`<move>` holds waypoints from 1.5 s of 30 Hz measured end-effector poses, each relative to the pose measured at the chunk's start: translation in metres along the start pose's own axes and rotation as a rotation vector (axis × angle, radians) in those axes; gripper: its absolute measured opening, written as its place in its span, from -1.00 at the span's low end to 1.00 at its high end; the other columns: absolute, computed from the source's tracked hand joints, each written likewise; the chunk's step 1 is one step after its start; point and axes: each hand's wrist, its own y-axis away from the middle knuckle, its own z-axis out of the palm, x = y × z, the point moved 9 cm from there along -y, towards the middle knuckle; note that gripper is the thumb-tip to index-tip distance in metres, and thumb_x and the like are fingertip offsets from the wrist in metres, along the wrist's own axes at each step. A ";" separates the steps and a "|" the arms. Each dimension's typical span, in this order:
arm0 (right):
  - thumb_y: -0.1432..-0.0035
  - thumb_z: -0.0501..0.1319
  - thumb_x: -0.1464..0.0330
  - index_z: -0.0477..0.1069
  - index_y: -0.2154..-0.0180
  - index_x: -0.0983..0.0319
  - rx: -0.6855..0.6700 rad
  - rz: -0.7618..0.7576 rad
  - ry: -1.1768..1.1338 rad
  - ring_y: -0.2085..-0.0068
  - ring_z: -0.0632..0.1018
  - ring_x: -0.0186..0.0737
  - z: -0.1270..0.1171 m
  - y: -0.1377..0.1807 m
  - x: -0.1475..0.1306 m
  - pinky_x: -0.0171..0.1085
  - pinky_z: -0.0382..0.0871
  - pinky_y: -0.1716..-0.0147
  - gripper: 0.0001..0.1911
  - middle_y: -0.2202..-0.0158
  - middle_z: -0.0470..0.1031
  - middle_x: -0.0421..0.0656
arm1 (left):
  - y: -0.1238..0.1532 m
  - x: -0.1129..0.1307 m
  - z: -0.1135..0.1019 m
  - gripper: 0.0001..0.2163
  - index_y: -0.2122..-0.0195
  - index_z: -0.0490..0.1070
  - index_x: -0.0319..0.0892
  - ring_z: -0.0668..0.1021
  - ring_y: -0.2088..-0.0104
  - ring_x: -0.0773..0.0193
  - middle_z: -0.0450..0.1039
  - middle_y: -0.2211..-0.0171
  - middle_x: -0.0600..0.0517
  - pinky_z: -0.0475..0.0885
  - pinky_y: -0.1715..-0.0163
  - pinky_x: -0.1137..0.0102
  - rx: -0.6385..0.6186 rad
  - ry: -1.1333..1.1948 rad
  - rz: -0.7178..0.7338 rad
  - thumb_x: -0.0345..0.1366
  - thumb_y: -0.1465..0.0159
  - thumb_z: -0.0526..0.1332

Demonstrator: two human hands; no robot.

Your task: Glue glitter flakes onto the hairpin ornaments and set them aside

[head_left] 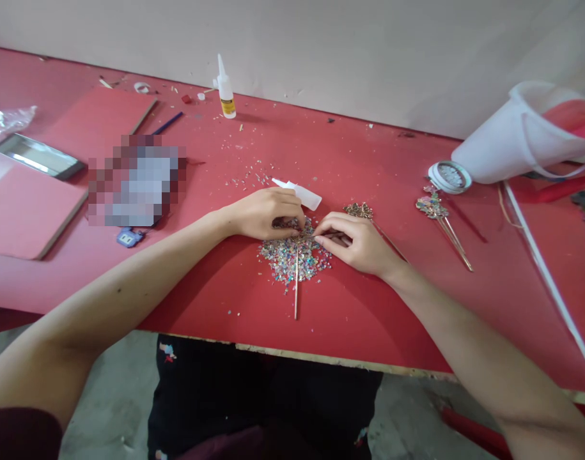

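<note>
My left hand [273,214] is closed, its thumb and fingers pinched at the ornate head of a gold hairpin, whose thin stem [296,291] points toward me. Most of that head is hidden by my fingers. From the other side my right hand [354,241] comes close, closed around a thin dark metal tool [339,237]; its tip at the hairpin head is too small to make out. Beneath both hands spreads a pile of small shiny multicoloured chips [285,263]. A white glue bottle [305,195] lies just behind my left fingers.
Behind my right hand lies another gold hairpin [358,209]. A decorated hairpin [433,207] rests farther right, near a small round container [449,177] and a tipped white bucket [493,137]. An upright glue bottle [227,96] stands at the back. A blurred-out device [146,185] lies left.
</note>
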 end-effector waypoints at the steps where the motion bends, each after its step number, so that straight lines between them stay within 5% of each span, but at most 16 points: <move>1: -0.19 0.18 0.40 0.44 0.32 0.21 -0.004 0.002 0.000 0.44 0.36 -0.39 0.000 0.000 0.000 -0.31 0.25 0.43 -0.93 0.33 0.44 -0.20 | 0.000 0.000 0.000 -0.84 0.22 0.49 -0.17 0.47 0.21 0.22 0.52 0.30 -0.06 0.35 0.10 0.31 -0.001 0.002 -0.001 -0.27 -0.31 0.15; 45: -0.20 0.18 0.35 0.44 0.32 0.19 -0.010 -0.027 -0.007 0.47 0.34 -0.38 -0.001 0.000 -0.002 -0.28 0.23 0.46 -0.92 0.34 0.43 -0.20 | 0.001 -0.002 0.000 -0.86 0.24 0.51 -0.14 0.50 0.21 0.23 0.54 0.31 -0.05 0.37 0.09 0.31 0.009 0.030 -0.008 -0.27 -0.30 0.17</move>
